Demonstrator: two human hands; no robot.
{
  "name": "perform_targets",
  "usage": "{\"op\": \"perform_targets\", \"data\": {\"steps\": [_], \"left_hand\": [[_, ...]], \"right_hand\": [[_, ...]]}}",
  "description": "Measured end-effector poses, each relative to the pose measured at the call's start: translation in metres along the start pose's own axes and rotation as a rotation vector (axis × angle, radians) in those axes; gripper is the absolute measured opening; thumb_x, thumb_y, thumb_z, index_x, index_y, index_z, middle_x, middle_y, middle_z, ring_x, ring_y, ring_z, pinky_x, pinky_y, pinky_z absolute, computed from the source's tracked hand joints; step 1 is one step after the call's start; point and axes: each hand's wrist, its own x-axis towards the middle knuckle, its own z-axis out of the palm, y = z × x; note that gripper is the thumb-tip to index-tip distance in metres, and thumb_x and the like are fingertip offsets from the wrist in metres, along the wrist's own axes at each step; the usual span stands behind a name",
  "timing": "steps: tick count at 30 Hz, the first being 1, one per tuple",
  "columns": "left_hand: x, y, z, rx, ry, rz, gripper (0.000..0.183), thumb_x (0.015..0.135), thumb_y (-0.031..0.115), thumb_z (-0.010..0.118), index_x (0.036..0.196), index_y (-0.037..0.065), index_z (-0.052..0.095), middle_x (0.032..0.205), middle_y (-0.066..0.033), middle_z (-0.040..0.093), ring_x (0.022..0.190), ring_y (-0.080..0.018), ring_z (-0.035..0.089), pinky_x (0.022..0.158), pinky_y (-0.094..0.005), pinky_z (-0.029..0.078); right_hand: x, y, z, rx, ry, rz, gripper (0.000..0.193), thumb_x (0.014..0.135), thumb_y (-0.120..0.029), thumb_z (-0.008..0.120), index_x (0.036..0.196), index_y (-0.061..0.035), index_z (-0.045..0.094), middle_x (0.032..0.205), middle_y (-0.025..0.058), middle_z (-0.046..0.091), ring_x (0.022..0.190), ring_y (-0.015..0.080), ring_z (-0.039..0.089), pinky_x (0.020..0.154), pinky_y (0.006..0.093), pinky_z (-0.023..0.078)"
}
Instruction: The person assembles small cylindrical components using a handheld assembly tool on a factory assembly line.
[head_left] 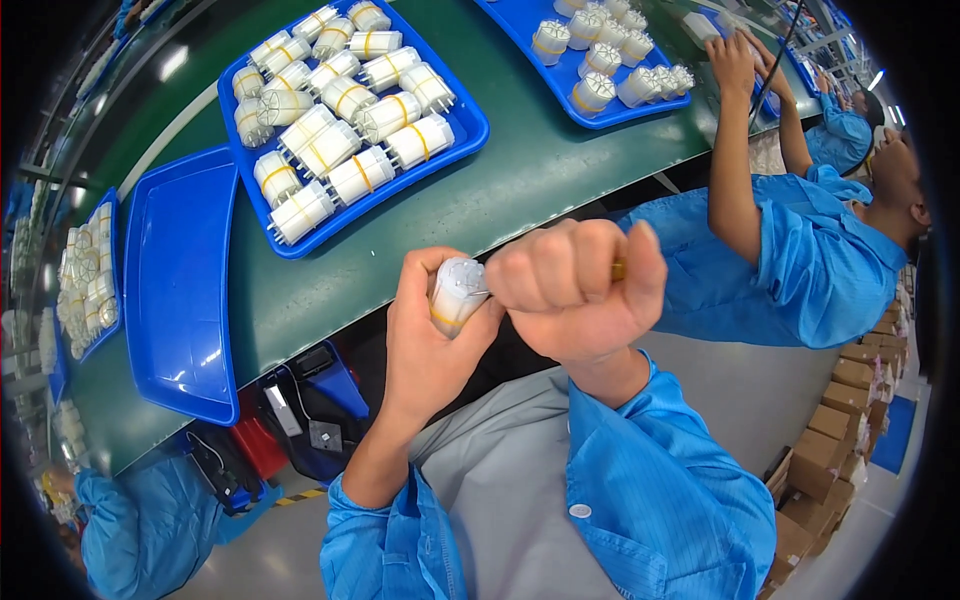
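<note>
In front of me, just off the table's near edge, my left hand (420,350) is closed round a white plastic cylinder (456,300) with a yellow band about it. The cylinder's ribbed, clear-looking end points up between thumb and fingers. My right hand (575,290) is a fist, thumb up, close against the right side of that end. A small yellow bit (619,270) shows between its thumb and fingers; the rest of what it grips is hidden.
A blue tray (478,135) of similar banded cylinders lies ahead on the green table (330,285). Left of it is an empty blue tray (185,290), then another filled tray (118,250). A further tray (600,122) stands ahead right. A co-worker (750,240) works on the right.
</note>
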Motion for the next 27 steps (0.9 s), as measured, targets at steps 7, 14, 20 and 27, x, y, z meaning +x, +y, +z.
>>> {"op": "perform_targets", "data": {"steps": [7, 14, 20, 27], "left_hand": [[-0.004, 0.01, -0.006, -0.67, -0.15, -0.165, 0.035, 0.09, 0.021, 0.064, 0.113, 0.001, 0.047, 0.087, -0.0107, 0.054, 0.056, -0.0129, 0.055, 0.04, -0.0229, 0.042], [-0.006, 0.014, -0.008, -0.869, -0.242, -0.196, 0.037, 0.091, 0.024, 0.064, 0.112, 0.001, 0.045, 0.087, -0.0109, 0.055, 0.057, -0.0129, 0.056, 0.042, -0.0236, 0.043], [-0.007, 0.013, -0.007, -0.894, -0.272, -0.201, 0.038, 0.091, 0.026, 0.064, 0.113, 0.002, 0.045, 0.087, -0.0112, 0.055, 0.057, -0.0131, 0.055, 0.042, -0.0236, 0.041], [-0.006, 0.005, -0.005, -0.499, -0.136, -0.065, 0.036, 0.08, 0.003, 0.071, 0.11, 0.004, 0.05, 0.087, -0.0042, 0.059, 0.067, -0.0081, 0.056, 0.057, -0.0213, 0.046]], "right_hand": [[-0.007, -0.018, -0.006, -0.032, 0.047, -0.108, 0.055, 0.103, -0.048, 0.029, 0.061, -0.0132, 0.034, 0.055, -0.0021, 0.035, 0.049, 0.0123, 0.026, 0.051, 0.0301, 0.025], [-0.015, -0.013, -0.013, -0.03, 0.119, -0.065, 0.054, 0.103, -0.046, 0.029, 0.061, -0.0136, 0.034, 0.055, -0.0025, 0.035, 0.05, 0.0119, 0.028, 0.052, 0.0299, 0.025], [-0.016, -0.012, -0.011, -0.027, 0.133, -0.052, 0.054, 0.103, -0.046, 0.029, 0.061, -0.0134, 0.035, 0.055, -0.0024, 0.036, 0.051, 0.0119, 0.029, 0.052, 0.0298, 0.026], [-0.007, -0.017, 0.0, 0.021, 0.036, -0.079, 0.054, 0.103, -0.046, 0.03, 0.062, -0.0122, 0.036, 0.056, -0.0014, 0.037, 0.051, 0.0129, 0.028, 0.052, 0.0304, 0.026]]}}
